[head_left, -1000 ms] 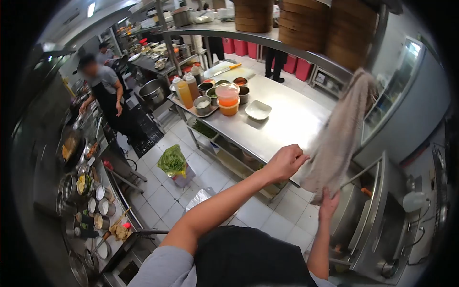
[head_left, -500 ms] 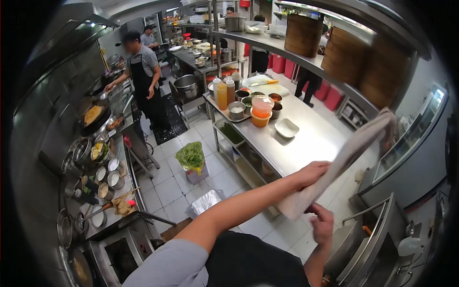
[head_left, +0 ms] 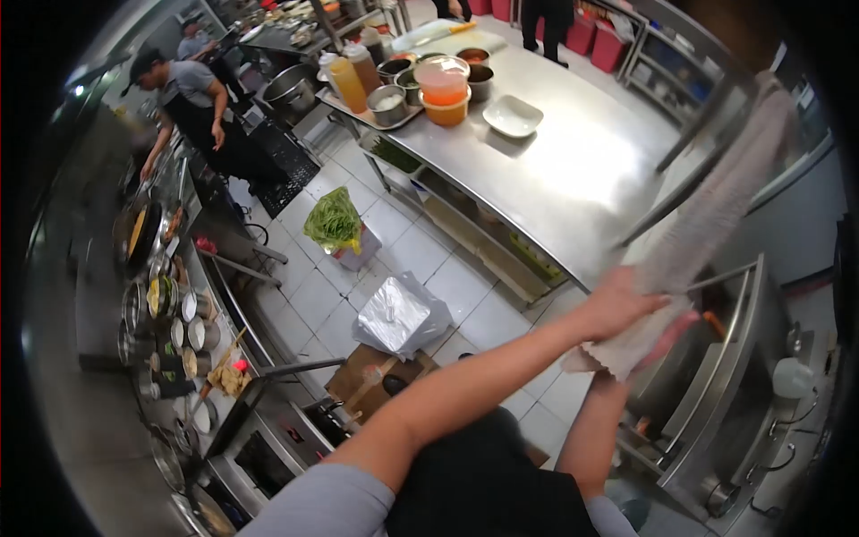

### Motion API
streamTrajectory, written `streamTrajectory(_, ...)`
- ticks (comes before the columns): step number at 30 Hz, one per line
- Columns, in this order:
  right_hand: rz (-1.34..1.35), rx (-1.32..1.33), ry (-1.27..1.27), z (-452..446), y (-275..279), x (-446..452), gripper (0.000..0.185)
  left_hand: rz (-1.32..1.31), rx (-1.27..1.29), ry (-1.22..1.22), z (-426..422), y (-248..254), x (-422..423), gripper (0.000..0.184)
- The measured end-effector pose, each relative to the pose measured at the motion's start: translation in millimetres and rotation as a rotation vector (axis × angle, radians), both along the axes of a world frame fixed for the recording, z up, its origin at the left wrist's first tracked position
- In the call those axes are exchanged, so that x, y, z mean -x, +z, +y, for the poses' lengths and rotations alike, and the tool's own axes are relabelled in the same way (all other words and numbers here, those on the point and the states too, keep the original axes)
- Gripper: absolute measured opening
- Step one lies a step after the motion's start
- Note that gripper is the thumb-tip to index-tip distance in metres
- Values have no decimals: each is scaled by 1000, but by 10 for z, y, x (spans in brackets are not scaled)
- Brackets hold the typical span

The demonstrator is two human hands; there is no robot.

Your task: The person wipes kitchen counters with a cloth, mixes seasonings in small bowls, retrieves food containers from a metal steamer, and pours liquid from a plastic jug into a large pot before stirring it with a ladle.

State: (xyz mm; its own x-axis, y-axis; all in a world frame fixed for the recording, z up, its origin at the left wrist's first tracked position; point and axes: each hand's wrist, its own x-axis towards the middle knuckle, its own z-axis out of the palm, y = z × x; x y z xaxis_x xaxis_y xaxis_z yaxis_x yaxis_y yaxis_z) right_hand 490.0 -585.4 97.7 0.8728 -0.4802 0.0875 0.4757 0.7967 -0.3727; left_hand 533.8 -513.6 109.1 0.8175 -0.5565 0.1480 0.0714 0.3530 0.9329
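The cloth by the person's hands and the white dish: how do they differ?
The cloth is long and limp; the white dish is compact and looks rigid. The cloth is greyish; the dish is white. The left hand and right hand touch the cloth; the dish sits untouched on the steel table. Both are pale.

A steel table (head_left: 591, 192) bears a white dish (head_left: 513, 117), stacked tubs (head_left: 445, 89) and a white board (head_left: 459, 42).

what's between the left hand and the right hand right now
In the head view, the lower end of the light cloth lies between the left hand and the right hand; blur hides the exact grip.
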Motion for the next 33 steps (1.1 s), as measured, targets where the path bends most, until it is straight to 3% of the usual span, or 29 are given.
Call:
streamTrajectory(1,107,10,-66,-32,-119,49,74,35,-11,-16,-5,96,1,28)
streamTrajectory(3,-181,-79,161,-186,-141,10,73,20,44,-8,-119,15,-44,30)
streamTrajectory(7,-177,-28,120,-232,-399,-179,68,-13,138,79,-232,-185,-217,29)
streamTrajectory(12,-137,-4,131,-450,-980,-777,58,-271,-101,148,-480,-895,-797,42)
streamTrajectory(15,10,108,72,-646,-1238,-1158,55,-380,-206,206,-580,-1042,-1174,47)
streamTrajectory(17,130,310,-186,-726,-1254,-1353,49,-461,-197,224,-654,-1108,-1322,48)
streamTrajectory(20,147,401,-296,-825,-1228,-1487,38,-452,-277,197,-822,-1207,-1472,43)
streamTrajectory(24,27,554,-238,-889,-990,-1483,27,-547,-336,285,-1065,-1383,-1459,43)
streamTrajectory(26,225,548,-360,-850,-901,-1468,23,-461,-362,230,-1081,-1336,-1414,45)
streamTrajectory(30,150,519,-290,-876,-930,-1444,30,-514,-469,280,-1029,-1273,-1368,52)
streamTrajectory(33,167,552,-220,-1097,-1247,-1440,38,-518,-548,233,-1042,-1315,-1422,58)
